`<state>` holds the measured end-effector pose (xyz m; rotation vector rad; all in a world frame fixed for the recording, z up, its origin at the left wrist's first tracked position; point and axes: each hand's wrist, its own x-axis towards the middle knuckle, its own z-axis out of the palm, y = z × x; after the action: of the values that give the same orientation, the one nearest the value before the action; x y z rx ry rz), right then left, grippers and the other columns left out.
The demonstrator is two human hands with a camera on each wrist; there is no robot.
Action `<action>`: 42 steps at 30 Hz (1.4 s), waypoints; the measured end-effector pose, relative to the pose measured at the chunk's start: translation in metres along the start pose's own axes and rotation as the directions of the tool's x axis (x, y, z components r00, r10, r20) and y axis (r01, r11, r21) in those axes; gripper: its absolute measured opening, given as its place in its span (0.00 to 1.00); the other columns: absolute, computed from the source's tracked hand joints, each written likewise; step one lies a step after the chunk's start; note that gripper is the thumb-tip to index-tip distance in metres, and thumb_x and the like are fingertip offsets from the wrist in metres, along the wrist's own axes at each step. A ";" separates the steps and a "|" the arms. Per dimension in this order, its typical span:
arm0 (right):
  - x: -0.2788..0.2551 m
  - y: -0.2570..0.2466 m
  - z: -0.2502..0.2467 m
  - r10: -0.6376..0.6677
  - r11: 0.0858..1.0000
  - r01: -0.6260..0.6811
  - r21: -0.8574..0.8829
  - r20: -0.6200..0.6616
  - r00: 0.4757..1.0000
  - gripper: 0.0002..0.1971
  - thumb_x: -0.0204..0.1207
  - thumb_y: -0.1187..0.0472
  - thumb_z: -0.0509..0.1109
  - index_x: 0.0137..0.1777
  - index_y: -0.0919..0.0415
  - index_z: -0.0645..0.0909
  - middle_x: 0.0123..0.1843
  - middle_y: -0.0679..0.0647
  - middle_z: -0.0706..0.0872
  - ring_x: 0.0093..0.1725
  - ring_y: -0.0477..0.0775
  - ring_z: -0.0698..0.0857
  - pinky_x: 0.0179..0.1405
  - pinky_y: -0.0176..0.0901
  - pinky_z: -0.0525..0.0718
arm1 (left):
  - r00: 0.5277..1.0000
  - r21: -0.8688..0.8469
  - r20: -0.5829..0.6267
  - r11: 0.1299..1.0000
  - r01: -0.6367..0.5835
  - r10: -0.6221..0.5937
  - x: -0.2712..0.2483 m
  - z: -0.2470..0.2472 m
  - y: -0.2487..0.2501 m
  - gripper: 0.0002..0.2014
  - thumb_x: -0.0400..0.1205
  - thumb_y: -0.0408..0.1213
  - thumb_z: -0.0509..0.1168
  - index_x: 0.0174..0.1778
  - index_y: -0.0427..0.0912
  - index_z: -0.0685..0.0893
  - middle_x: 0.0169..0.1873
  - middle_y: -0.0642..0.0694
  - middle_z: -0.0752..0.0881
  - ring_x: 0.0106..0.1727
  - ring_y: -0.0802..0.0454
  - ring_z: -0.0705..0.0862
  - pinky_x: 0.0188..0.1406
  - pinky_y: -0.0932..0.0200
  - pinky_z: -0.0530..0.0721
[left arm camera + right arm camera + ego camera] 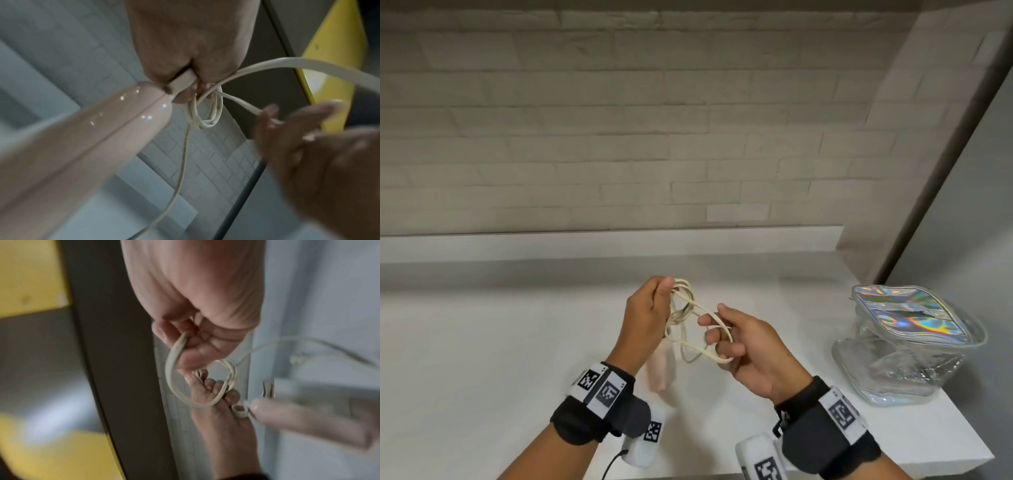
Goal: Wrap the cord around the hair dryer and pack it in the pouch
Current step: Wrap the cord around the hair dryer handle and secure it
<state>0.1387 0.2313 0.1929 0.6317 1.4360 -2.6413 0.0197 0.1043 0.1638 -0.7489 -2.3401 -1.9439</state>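
Note:
Above the white counter, my left hand (666,291) grips a bunch of small coils of the cream cord (685,308), right where it enters the dryer. The pale pink hair dryer (662,370) hangs below that hand, blurred; its glossy handle (82,154) fills the left wrist view. My right hand (714,329) holds a larger loop of cord (174,378) curled through its fingers, just right of the left hand. More cord (183,162) trails down. The holographic clear pouch (907,342) stands on the counter at the right, away from both hands.
The white counter (500,342) ends at a front edge near my right wrist. A raised ledge and a brick wall (619,137) stand behind. A dark frame (945,171) rises at the right, behind the pouch.

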 end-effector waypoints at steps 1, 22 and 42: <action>0.001 0.000 -0.001 0.053 0.999 -0.053 -0.009 0.003 0.999 0.13 0.85 0.58 0.61 0.48 0.65 0.84 0.33 0.58 0.86 0.14 0.42 0.69 0.16 0.31 0.72 | 1.000 -0.027 -0.008 1.000 0.015 -0.015 0.000 0.001 0.001 0.16 0.88 0.42 0.57 0.34 0.48 0.78 0.20 0.55 0.70 0.21 0.58 0.67 0.20 0.62 0.69; 0.012 0.033 0.003 -0.287 0.726 0.311 -0.614 0.141 0.948 0.10 0.75 0.59 0.73 0.55 0.50 0.82 0.43 0.52 0.88 0.37 0.48 0.86 0.43 0.45 0.86 | 0.998 -0.093 -0.069 0.996 0.002 -0.008 0.001 0.008 0.004 0.15 0.88 0.40 0.56 0.38 0.51 0.81 0.18 0.55 0.73 0.21 0.57 0.70 0.23 0.59 0.72; 0.020 0.022 0.004 0.117 0.891 -0.024 -0.454 0.178 0.977 0.24 0.78 0.39 0.65 0.46 0.64 0.83 0.39 0.56 0.87 0.36 0.50 0.85 0.37 0.40 0.84 | 0.999 -0.146 0.024 0.988 0.045 -0.042 -0.006 0.011 0.011 0.14 0.88 0.40 0.56 0.36 0.46 0.80 0.20 0.56 0.71 0.21 0.58 0.67 0.19 0.65 0.70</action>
<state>0.1243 0.2182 0.1702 0.3464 1.8265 -2.1217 0.0321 0.1136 0.1701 -0.7354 -2.2623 -2.1559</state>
